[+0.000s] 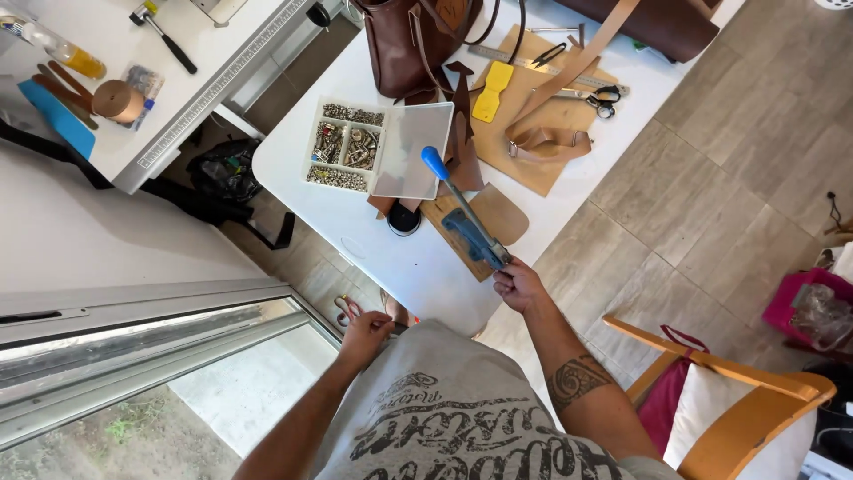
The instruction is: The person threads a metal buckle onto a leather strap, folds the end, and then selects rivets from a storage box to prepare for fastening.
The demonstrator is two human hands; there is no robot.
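White desk (418, 267) runs from near centre to far right. Brown bag (413, 44) stands at its far end. Tan leather sheet (542, 133) lies right of the bag, with strap (551, 142), yellow piece (491, 92) and scissors (604, 100) on it. Open parts box (351, 147) with clear lid sits mid-desk, left of the sheet. Blue punch tool (471, 233) rests on a wood block (462, 242) at the near desk edge. Right hand (518, 286) closed on the tool's near end. Left hand (364, 333) off the desk, curled near the shirt; grip unclear.
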